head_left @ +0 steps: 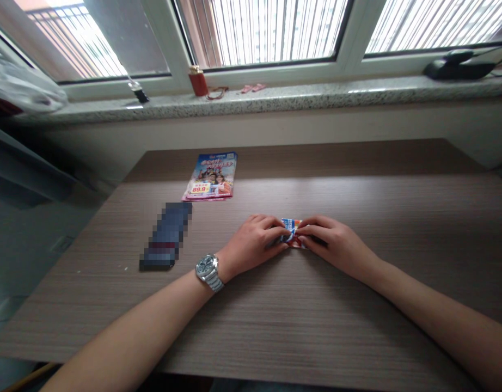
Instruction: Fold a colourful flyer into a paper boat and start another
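Note:
A small folded piece of printed paper (pixel 293 224), blue, white and red, lies on the wooden table (pixel 251 321) between my hands. My left hand (pixel 259 239), with a silver watch (pixel 207 267) on its wrist, pinches the paper's left side. On the right side, the fingertips of my right hand (pixel 330 237) press and grip the same paper. Fingers of both hands cover part of it, so its exact folds are hard to make out.
A stack of colourful leaflets (pixel 214 175) lies at the back left. Nearer me is a pixelated dark phone-like object (pixel 166 237). Behind the table, a stone windowsill (pixel 308 98) holds a red container (pixel 199 83) and a black device (pixel 459 66).

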The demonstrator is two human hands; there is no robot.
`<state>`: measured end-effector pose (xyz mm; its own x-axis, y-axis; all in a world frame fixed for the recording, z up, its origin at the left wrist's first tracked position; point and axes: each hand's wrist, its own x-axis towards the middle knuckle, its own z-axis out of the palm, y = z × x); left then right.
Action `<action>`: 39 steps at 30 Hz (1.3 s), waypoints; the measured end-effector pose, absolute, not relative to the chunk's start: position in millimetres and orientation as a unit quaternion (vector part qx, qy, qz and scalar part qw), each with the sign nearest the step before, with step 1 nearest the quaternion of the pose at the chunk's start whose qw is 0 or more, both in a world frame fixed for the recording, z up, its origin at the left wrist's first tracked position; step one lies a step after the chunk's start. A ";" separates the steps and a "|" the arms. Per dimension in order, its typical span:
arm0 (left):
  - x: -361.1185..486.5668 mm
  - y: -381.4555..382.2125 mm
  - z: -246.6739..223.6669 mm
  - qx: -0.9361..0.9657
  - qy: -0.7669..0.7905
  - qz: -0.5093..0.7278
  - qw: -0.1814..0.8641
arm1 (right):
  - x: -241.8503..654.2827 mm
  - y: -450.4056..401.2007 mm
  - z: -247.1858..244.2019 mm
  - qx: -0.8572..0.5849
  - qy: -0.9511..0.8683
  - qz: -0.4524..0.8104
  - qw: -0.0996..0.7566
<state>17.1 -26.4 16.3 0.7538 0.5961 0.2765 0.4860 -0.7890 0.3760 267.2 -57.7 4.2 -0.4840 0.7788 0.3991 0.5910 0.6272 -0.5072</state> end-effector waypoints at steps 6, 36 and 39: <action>17.3 -25.9 14.8 0.924 0.295 0.197 0.142 | 269.2 -56.0 3.0 -0.397 -0.848 0.167 0.310; 16.6 -26.9 21.4 0.920 0.283 0.188 0.195 | 264.4 -58.8 9.2 -0.396 -0.830 0.263 0.293; 16.3 -26.8 21.5 0.918 0.279 0.192 0.204 | 264.9 -58.3 8.0 -0.396 -0.827 0.276 0.287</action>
